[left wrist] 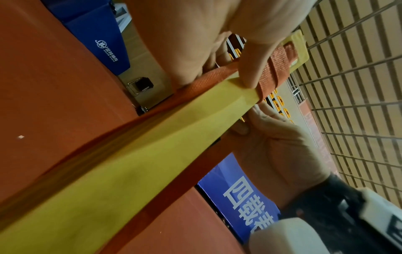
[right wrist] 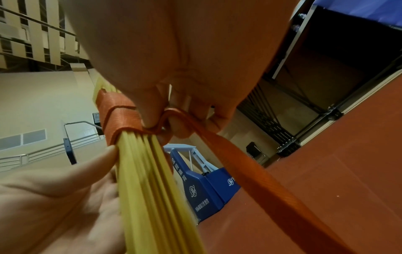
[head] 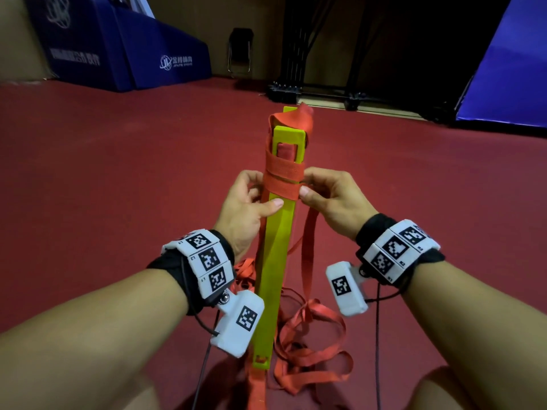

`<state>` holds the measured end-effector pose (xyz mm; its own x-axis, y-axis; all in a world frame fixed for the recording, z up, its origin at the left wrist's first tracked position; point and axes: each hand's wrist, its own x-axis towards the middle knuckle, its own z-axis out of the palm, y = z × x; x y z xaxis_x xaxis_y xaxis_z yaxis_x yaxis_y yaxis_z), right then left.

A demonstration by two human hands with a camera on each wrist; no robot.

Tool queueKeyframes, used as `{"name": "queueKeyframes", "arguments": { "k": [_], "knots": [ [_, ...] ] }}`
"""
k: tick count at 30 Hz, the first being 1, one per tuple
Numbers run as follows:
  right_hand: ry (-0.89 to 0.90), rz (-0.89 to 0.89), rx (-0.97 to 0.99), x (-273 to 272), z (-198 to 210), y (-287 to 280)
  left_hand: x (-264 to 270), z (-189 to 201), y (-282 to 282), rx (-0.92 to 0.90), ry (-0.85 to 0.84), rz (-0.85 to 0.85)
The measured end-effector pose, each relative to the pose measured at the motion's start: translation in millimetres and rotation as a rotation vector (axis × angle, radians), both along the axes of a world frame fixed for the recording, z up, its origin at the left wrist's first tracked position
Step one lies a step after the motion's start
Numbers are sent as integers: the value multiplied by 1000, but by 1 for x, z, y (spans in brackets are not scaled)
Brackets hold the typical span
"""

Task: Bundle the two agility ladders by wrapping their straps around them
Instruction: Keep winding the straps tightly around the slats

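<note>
A stack of flat yellow ladder rungs (head: 273, 261) points away from me, raised above the red floor. Red strap (head: 282, 176) is wound in several turns around its far end. My left hand (head: 260, 198) grips the stack just below the wraps, thumb on the top face (left wrist: 250, 72). My right hand (head: 309, 189) pinches the strap at the stack's right edge (right wrist: 161, 120). From there a loose run of strap (right wrist: 261, 180) drops to a tangled pile (head: 310, 353) on the floor. In the wrist views the rungs (right wrist: 147, 189) show edge-on.
Blue padded mats (head: 133, 54) stand at the back left, with another blue pad (head: 509, 69) at the right. A black folding chair (head: 239, 51) and a black metal frame (head: 325, 93) are against the far wall. My knees are at the bottom corners.
</note>
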<state>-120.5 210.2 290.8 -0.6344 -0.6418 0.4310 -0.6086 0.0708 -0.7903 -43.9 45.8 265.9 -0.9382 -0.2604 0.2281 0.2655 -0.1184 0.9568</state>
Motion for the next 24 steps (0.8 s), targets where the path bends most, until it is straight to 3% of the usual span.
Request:
{"name": "queueKeyframes", "arguments": {
  "k": [5,9,12,16,24],
  "knots": [
    [28,-124,-47,1,3,-1,-1,-1,0,-75,55,106],
    [49,-214,-46,2,2,-3,-1,1,5,-124,17,98],
    [43,-225,-46,3,0,-3,1,2,9,-158,-10,59],
    [4,-219,-62,9,0,-7,-1,-3,12,-356,9,128],
    [-6,-223,-23,13,2,-11,-3,-3,11,-482,4,153]
  ]
}}
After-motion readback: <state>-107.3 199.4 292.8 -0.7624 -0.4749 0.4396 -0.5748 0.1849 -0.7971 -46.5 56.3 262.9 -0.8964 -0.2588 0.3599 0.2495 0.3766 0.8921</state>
